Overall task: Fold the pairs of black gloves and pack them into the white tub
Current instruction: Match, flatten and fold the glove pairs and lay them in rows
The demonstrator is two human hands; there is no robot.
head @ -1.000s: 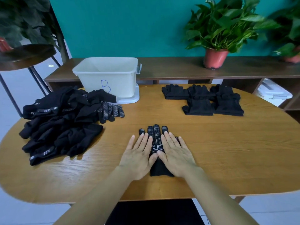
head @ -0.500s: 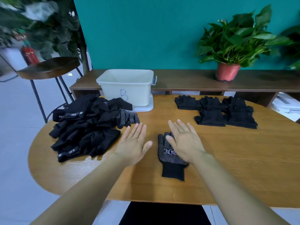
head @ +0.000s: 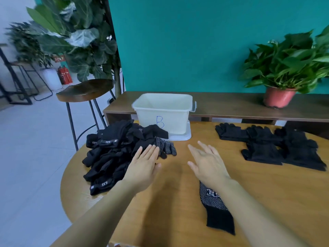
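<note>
Both hands flat-open over desk, nothing held.

L hand (head: 144, 168) palm down, grip open, fingertips at edge of loose glove pile (head: 114, 154). R hand (head: 208, 164) open, fingers spread, wrist over dotted glove (head: 216, 209) lying flat w/ white printed logo, unreadable. White tub (head: 163, 114) at desk (head: 267, 202) rear, blue "B" on front. Folded pairs (head: 277, 147) far right. Pile cuffs carry small tags.

Bright, even light; soft shadows, blurred moving edges, wide-angle bending at borders.
</note>
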